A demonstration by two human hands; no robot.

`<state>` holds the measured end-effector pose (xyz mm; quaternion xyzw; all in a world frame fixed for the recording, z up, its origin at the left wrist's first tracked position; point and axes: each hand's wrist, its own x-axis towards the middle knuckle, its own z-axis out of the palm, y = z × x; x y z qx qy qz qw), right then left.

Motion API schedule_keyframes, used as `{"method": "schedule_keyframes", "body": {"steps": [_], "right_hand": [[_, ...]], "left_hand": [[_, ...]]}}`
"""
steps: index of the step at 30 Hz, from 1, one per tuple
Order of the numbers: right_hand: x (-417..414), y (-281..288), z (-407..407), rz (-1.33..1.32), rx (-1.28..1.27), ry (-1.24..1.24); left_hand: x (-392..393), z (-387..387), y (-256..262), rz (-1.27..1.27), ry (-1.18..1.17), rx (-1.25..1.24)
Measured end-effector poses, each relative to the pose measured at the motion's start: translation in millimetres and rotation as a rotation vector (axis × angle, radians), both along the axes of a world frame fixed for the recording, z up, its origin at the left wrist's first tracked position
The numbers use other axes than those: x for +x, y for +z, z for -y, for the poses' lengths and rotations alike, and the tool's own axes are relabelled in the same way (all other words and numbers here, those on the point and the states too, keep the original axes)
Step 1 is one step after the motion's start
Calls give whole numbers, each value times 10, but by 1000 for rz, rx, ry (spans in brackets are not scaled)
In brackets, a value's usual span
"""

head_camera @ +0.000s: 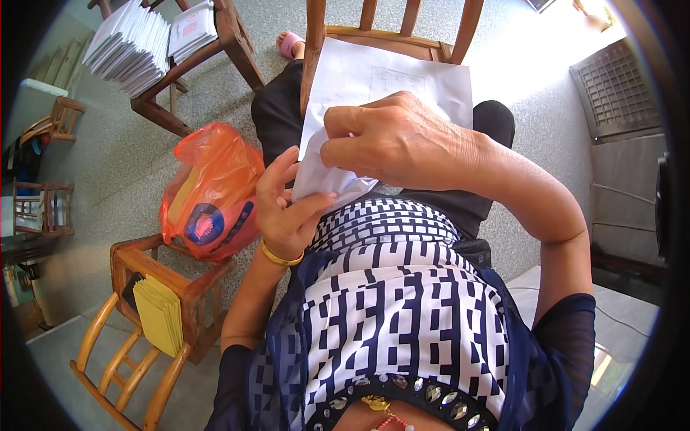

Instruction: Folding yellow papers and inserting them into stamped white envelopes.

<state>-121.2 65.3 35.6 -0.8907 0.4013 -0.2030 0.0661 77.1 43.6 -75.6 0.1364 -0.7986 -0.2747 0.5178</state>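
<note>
A large white paper sheet (345, 70) with faint print lies on the seat of a wooden chair before me. Over its near left part is a folded white paper piece (318, 175), perhaps an envelope. My left hand (291, 202), with a gold bangle at the wrist, holds the near left edge of this piece between thumb and fingers. My right hand (399, 140) is bent over it, thumb and forefinger closed at its upper part; the fingertips and what they pinch are partly hidden.
At upper left, stacks of white envelopes (132, 48) rest on a wooden chair (237, 48). An orange plastic bag (215, 183) stands left of my knee, above a wooden chair (202, 291) bearing yellow envelopes (159, 312). A foot in a pink slipper (291, 44) shows beyond.
</note>
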Motion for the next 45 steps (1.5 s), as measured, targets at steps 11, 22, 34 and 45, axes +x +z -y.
{"method": "schedule_keyframes", "body": {"steps": [11, 22, 34, 45], "right_hand": [[121, -139, 125, 9, -230, 140], [-109, -319, -396, 174, -115, -82], [-131, -427, -448, 253, 208, -209], [-111, -267, -461, 199, 520, -269]], "left_hand": [[-16, 2, 30, 5, 36, -41], [73, 11, -1, 22, 123, -54], [65, -7, 27, 123, 158, -47], [22, -62, 106, 170, 102, 17]]}}
